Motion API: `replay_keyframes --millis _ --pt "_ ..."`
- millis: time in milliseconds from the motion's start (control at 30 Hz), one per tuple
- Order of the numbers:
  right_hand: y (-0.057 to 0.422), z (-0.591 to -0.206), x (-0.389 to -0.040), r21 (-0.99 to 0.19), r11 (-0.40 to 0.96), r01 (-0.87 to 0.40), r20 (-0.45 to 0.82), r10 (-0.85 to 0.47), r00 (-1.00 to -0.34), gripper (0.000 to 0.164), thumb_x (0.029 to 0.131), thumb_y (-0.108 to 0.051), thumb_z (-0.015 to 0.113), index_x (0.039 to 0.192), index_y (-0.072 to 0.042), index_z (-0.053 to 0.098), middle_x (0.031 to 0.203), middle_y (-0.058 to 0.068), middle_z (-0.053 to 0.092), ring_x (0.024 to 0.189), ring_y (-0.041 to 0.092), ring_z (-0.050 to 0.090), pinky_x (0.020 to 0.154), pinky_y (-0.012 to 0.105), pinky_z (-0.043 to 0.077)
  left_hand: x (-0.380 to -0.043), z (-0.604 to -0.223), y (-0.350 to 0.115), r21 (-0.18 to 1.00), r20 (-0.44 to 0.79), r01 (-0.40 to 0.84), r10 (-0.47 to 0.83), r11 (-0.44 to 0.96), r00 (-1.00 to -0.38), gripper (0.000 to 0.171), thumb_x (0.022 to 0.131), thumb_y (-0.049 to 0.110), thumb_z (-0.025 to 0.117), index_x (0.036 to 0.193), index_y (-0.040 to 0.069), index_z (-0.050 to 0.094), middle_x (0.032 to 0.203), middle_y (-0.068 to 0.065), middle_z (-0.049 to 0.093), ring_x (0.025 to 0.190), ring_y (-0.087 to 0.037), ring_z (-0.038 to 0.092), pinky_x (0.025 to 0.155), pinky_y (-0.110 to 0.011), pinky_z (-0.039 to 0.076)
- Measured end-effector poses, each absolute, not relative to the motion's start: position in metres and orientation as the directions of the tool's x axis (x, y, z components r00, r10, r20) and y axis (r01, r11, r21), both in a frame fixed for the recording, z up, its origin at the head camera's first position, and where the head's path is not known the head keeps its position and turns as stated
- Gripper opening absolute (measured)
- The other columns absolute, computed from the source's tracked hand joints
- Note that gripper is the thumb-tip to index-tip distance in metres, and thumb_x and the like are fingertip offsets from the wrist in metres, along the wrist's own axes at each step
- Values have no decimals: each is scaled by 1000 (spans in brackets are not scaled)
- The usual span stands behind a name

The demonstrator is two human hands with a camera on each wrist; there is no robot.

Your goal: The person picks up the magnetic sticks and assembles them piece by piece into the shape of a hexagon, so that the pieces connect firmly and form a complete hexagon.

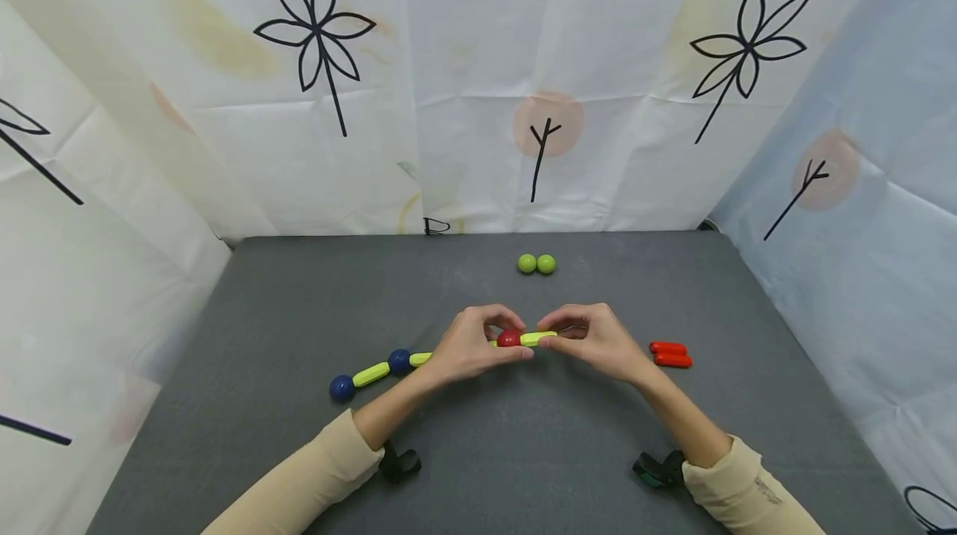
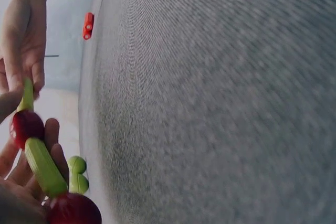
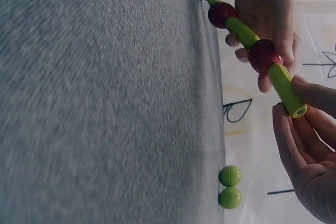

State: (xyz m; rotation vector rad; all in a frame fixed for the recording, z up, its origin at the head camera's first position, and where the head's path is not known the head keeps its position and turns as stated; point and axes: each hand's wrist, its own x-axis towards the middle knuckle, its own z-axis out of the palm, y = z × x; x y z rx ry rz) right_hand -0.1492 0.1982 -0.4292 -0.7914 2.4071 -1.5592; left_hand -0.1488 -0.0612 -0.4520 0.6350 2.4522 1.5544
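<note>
A chain of balls joined by yellow-green rods runs from the table up into both hands. My left hand (image 1: 473,342) grips the end red ball (image 3: 265,56), thumb on one side and fingers behind. With thumb and fingers, my right hand (image 1: 598,341) pinches the last yellow-green rod (image 3: 286,91), which meets that red ball; its free end shows a round hole. Another red ball (image 2: 74,209) sits further back along the chain, hidden by my left hand in the head view. Beyond it, two blue balls (image 1: 341,388) trail toward the left on the grey table (image 1: 523,452).
Two light green balls (image 1: 537,263) stand side by side at the back of the table. Two red rods (image 1: 671,355) lie together right of my right hand. A white printed cloth (image 1: 463,36) hangs around the table's back and sides.
</note>
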Motion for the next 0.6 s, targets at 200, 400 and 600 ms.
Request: replay_keyframes --millis 200,400,600 --pt "190 -429 -153 -907 291 -306 123 -510 -851 22 96 -7 83 115 1 79 110 18 81 95 28 81 84 26 66 -151 -453 -58 915 109 247 394 319 -913 28 89 22 92 111 12 79 108 -6 80 84 -7 71 74 -21 58" --pt "193 -428 -171 -891 315 -328 131 -514 -848 20 101 -10 77 115 4 79 105 20 81 90 32 80 82 29 66 -152 -456 -60 923 124 245 375 297 -919 28 89 21 92 111 11 79 108 -8 82 87 -7 73 75 -20 58" --pt "200 -425 -207 -856 393 -337 128 -469 -874 29 102 -10 77 125 8 74 118 23 79 107 30 79 91 29 65 -150 -458 -61 927 114 239 388 290 -915 29 88 20 93 112 11 79 107 -10 82 87 -7 73 75 -20 58"
